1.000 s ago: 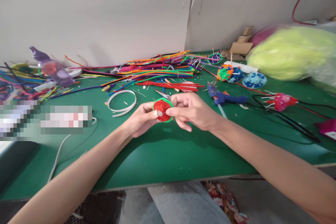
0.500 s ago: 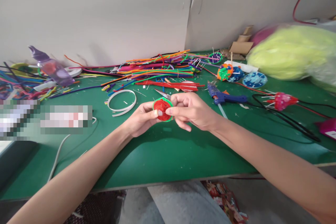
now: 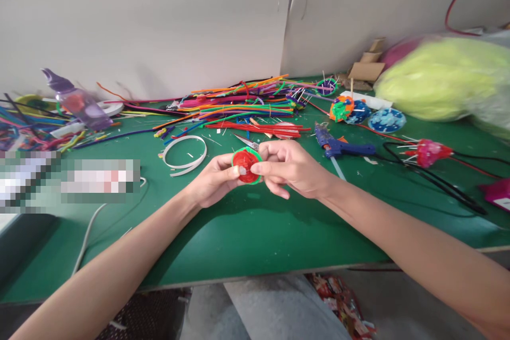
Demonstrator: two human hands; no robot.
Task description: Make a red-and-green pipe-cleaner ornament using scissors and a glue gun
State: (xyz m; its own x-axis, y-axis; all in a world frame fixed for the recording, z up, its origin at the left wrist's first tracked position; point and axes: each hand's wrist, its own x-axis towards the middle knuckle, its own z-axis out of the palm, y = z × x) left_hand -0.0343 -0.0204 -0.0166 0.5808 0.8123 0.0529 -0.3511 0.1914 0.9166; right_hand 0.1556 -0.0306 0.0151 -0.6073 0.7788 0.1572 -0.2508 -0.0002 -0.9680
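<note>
red disc [image 3: 247, 162] with green rim [image 3: 255, 152] held above green table [image 3: 255, 247], between both hands. likely light, springy, easily crushed; rim best hold. left hand [image 3: 215, 183] pinches left edge, thumb on face; right hand [image 3: 295, 171] pinches right edge, lower fingers curled. forearms [image 3: 137, 241] angle inward.

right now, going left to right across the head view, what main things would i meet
Purple water bottle, coiled white strip, left hand, green-rimmed red disc, right hand, blue glue gun, pink-and-red spiky piece.
</note>
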